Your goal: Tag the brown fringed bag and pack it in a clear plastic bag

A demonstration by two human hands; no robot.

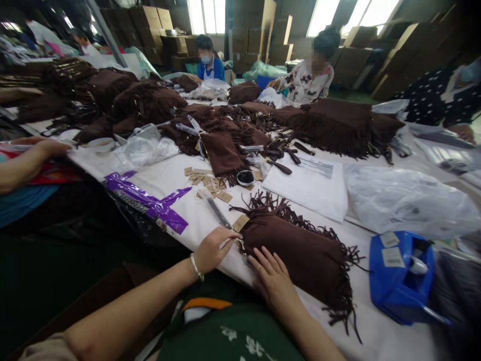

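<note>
A dark brown fringed bag (296,250) lies flat on the white table near its front edge. My left hand (216,246), with a bracelet at the wrist, pinches at the bag's left end, beside a tan tag (241,223) and small metal fittings. What exactly is between its fingertips is too small to make out. My right hand (272,276) rests on the bag's lower left part, palm down with its fingers spread. A strap in a clear plastic sleeve (217,210) runs from the bag's left end toward the back.
Tan tags (210,184) and a small dish of black pieces (245,177) lie behind the bag. At right are a blue tape dispenser (400,276) and clear plastic bags (409,200). Brown bags (334,123) are piled farther back. Several people are around the table.
</note>
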